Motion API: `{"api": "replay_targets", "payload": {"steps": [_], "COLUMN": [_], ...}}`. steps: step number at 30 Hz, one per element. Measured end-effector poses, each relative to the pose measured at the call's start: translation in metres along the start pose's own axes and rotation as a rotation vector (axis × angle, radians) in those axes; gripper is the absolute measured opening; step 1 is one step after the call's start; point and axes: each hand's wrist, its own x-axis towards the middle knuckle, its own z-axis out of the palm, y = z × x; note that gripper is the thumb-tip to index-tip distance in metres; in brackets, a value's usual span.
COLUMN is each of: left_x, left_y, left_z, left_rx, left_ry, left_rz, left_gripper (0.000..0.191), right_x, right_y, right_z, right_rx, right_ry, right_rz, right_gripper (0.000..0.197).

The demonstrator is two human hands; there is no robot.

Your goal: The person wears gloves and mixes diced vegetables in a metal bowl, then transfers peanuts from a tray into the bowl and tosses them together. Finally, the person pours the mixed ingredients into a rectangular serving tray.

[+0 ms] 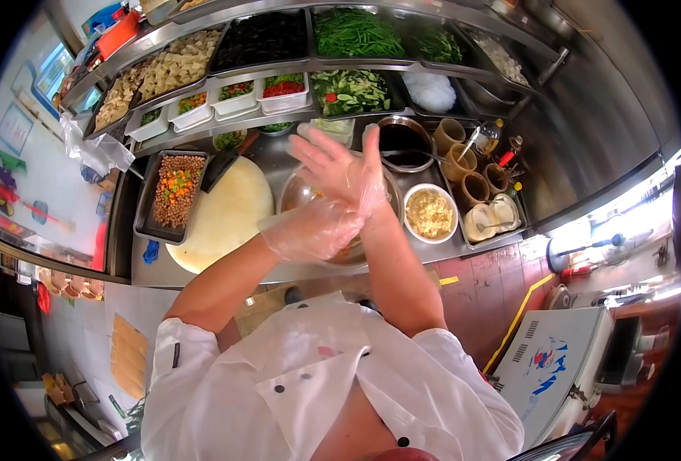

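Note:
Both of my hands wear clear plastic gloves above a steel mixing bowl [397, 193], which they partly hide. My left hand [323, 227] is closed around my right wrist, at the cuff of the clear plastic glove [375, 199]. Palm showing and fingers spread, my right hand [340, 167] holds nothing. Some orange food shows in the bowl, too covered to name. Left of it lies a round, pale cutting board [231, 201], with a cleaver [222, 167] at its upper edge. A white bowl of minced garlic-like paste [430, 213] stands to the right.
A tray of peanuts and diced vegetables [176, 193] overlaps the board's left side. Behind the steel bowl stands a pot of dark sauce [403, 141]. At right, a tray [471, 245] holds seasoning jars and bottles. Shelves with ingredient pans [357, 34] overhang the counter's back.

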Motion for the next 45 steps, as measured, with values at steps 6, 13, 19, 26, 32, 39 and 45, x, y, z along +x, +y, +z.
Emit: {"api": "replay_targets", "payload": {"steps": [6,13,19,26,32,39,45], "left_x": [-0.011,-0.024,-0.032,-0.045,-0.067,-0.056,-0.043], "left_y": [-0.008,-0.030,-0.030,-0.025,-0.014,-0.012,0.021], "left_z": [-0.014,0.018,0.027,0.033,0.061,0.064,0.040], "left_rx": [0.695,-0.192,-0.173,0.024,-1.400,-1.377,-1.419], "left_ry": [-0.294,-0.184,-0.061,-0.107,0.169,0.058,-0.008], "left_rz": [0.192,-0.263,-0.180,-0.330,-0.761,-0.572,-0.667], "left_gripper": [0.029,0.011,0.006,0.011,0.027,0.031,0.027], "right_x": [0.002,-0.006,-0.011,-0.022,-0.061,-0.087,-0.085], "right_y": [-0.001,0.011,0.015,0.006,0.007,0.045,0.049], "right_z": [-0.008,-0.007,-0.018,0.010,0.016,0.036,0.066], "right_rx": [-0.067,0.062,0.145,0.059,0.156,0.124,0.289], "right_ry": [-0.080,-0.063,-0.138,0.234,-0.508,-0.681,-1.139], "right_rz": [-0.017,-0.002,-0.038,-0.218,-0.084,-0.106,-0.336], "right_gripper": [0.083,0.074,0.081,0.068,0.076,0.100,0.106]}}
